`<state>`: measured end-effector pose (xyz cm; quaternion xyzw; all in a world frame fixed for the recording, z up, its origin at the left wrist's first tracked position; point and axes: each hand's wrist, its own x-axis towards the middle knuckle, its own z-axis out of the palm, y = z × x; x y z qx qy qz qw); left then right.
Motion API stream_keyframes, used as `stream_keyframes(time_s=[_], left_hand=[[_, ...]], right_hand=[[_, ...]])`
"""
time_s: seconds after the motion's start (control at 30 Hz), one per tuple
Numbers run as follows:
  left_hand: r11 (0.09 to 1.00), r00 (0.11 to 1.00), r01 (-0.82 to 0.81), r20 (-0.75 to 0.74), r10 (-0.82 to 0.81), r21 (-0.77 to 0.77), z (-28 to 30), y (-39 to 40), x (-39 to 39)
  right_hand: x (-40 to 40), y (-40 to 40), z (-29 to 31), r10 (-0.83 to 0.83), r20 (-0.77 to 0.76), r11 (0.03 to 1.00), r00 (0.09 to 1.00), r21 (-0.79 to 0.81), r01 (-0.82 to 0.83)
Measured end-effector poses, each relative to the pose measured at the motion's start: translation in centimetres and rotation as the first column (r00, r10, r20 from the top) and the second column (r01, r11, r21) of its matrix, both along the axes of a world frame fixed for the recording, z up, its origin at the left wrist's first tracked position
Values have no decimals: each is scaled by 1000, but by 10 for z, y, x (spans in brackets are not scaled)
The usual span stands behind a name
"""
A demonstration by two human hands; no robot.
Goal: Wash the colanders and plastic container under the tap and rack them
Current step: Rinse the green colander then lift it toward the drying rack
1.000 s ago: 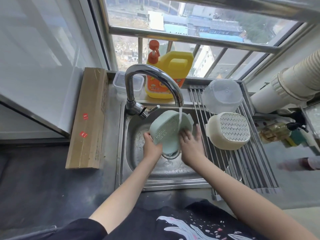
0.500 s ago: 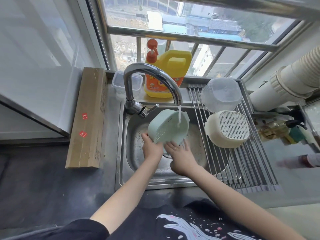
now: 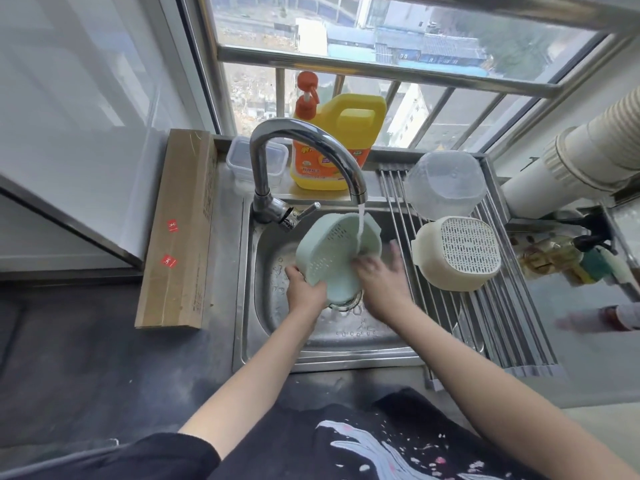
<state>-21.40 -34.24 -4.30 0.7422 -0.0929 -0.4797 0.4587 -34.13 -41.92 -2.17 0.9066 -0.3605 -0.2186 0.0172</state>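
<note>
A person's left hand (image 3: 304, 293) grips the rim of a pale green perforated plastic colander (image 3: 334, 258), tilted under the curved steel tap (image 3: 311, 161). The right hand (image 3: 382, 277), open and blurred, rubs its side without holding. Wet plastic in one hand could slip into the steel sink (image 3: 277, 327).

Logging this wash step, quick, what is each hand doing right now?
Left hand: closed on the rim of the pale green plastic colander.
Right hand: open, fingers spread, rubbing the colander.
</note>
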Motion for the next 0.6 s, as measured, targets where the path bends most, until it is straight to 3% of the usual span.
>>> stream_keyframes(time_s=[0.07,0.17,0.23,0.3,0.37,0.47,0.6], left_hand=[[999,999,24,-27,-25,-28,1,-2,1],[998,985,9,-173,-21,-66,5,-11,-1],[998,966,-30,-257,14,-58,3,-11,-4],[993,926,-108,-367,84,-46,1,-8,-5],[984,875,-173,-466,133,-42,-4,-7,-2],[979,780,-204,-607,153,-16,-1,-8,-4],[981,646,-195,-753,127,-3,6,-3,-6]], right_hand=[[6,-8,10,-54,-89,994,995,-100,45],[24,4,3,-159,-108,983,981,-109,147],[29,14,-7,-118,-42,992,992,-45,116],[24,23,-15,56,116,997,992,-68,-48],[18,27,-14,107,281,994,954,-57,-95],[7,21,-6,-30,249,981,968,193,-19],[-2,11,10,80,368,978,926,153,-145]])
